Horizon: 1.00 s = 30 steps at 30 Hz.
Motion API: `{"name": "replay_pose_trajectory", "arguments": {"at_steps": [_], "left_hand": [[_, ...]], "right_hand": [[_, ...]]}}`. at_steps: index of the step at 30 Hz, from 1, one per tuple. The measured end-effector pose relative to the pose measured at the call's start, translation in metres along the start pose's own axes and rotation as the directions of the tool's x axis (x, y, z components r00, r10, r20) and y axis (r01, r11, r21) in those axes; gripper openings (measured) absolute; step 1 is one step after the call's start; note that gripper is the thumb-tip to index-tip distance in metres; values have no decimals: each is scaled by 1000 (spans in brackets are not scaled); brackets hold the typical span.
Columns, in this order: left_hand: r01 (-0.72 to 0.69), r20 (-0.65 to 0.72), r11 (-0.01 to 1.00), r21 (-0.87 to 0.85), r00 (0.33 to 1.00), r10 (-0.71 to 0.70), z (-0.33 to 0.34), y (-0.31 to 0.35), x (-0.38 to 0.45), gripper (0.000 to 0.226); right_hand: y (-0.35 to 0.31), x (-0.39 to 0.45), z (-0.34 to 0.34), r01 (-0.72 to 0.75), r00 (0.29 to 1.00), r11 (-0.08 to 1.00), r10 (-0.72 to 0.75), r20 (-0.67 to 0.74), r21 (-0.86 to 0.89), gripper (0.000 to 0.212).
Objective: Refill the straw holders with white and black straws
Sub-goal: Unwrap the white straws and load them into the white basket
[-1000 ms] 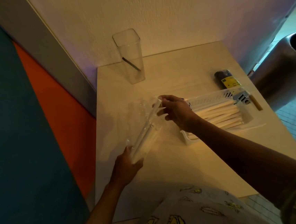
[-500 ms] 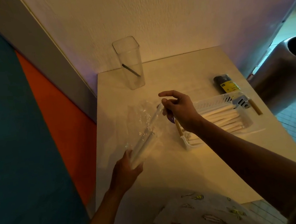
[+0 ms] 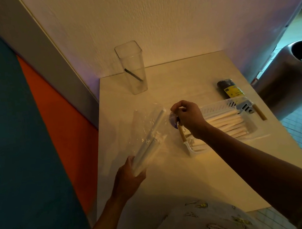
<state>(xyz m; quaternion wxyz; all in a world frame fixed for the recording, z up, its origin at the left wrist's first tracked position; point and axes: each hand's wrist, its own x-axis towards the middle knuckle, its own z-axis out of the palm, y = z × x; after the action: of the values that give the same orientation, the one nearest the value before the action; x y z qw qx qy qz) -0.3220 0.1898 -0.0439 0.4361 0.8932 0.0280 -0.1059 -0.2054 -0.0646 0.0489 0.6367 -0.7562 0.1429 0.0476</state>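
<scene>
On the white table point(image 3: 215, 163), the left hand point(image 3: 128, 177) grips the near end of a clear plastic pack of white straws point(image 3: 149, 140) tilted toward the far-left corner's clear holder point(image 3: 132, 68) with one black straw point(image 3: 133, 75), while the right hand point(image 3: 187, 118), fingers curled, pinches something small I cannot identify beside the white basket point(image 3: 219, 106) of wrapped white straws point(image 3: 226, 123).
</scene>
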Motion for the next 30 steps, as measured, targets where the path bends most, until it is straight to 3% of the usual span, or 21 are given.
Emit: {"name": "replay_pose_trajectory", "arguments": {"at_steps": [4,6,8,10,12,16,22,30], "left_hand": [[18,20,1000,-19,1000,-18,0,-2,-1,49],[20,28,1000,-14,999,-20,0,-1,-1,50],[19,29,1000,-11,999,-19,0,2,-1,49],[30,28,999,-21,999,-29,0,6,-1,47],[32,27,999,-17,999,-32,0,9,1,45],[28,42,1000,7,999,-29,-2,17,3,42],[15,84,997,79,996,-22,-8,4,7,44],[-26,92,983,183,996,9,-12,13,13,52]], "right_hand": [[4,5,3,48,999,950,-39,36,-310,27],[-2,0,4,190,980,887,-197,28,-422,29],[-14,-7,1,445,890,795,-442,109,-412,40],[-26,-11,-1,597,803,702,-516,300,-388,44],[-31,-11,2,621,778,669,-461,427,-409,36],[-26,-10,6,549,793,719,-287,537,-427,20],[-18,-4,9,555,738,644,-88,669,-527,33],[-13,-2,19,514,679,668,67,731,-539,36]]}}
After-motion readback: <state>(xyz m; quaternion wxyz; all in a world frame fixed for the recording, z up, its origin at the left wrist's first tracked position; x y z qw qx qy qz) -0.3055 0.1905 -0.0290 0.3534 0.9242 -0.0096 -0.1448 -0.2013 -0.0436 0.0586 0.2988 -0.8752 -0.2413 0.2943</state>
